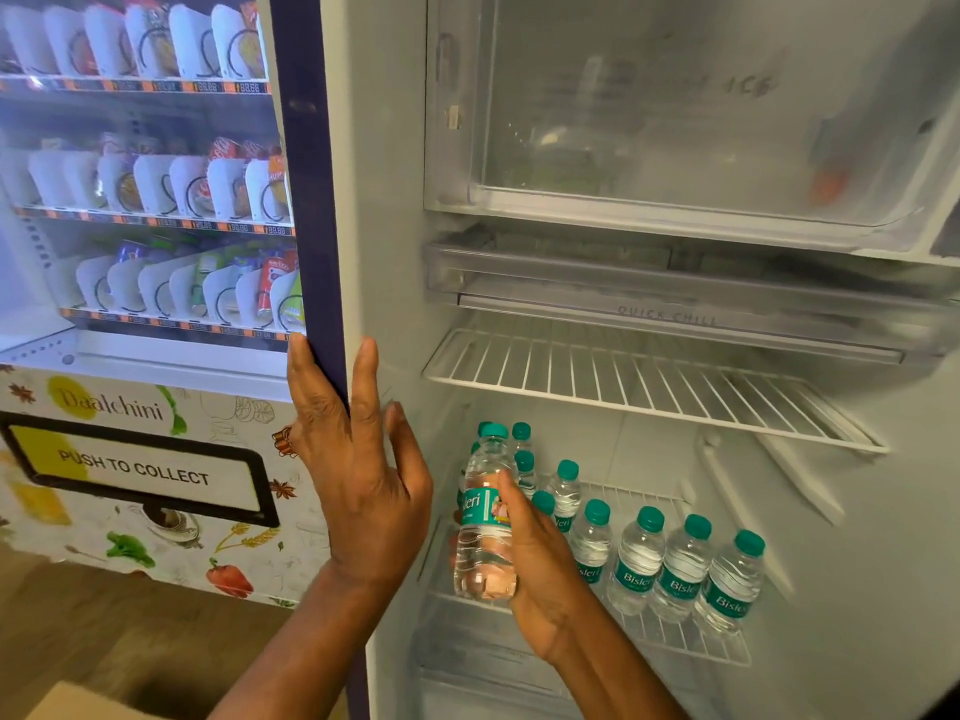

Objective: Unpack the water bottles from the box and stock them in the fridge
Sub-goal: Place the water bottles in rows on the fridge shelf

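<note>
My right hand [540,574] grips a small clear water bottle [485,517] with a green cap and label, upright, in front of the left end of the fridge's lower wire shelf [691,641]. Several matching bottles [680,569] stand on that shelf, in a row toward the right and a cluster at the back left. My left hand [358,475] holds the edge of the fridge's dark blue left side panel [311,200], fingers on its outer face and thumb on the inner wall. A corner of the cardboard box [78,704] shows at the bottom left.
A bare white wire shelf [623,376] sits above the bottles. Higher up are a clear chill tray [675,304] and the freezer compartment [675,122]. A snack vending machine [145,200] stands to the left, on a wooden floor [104,615].
</note>
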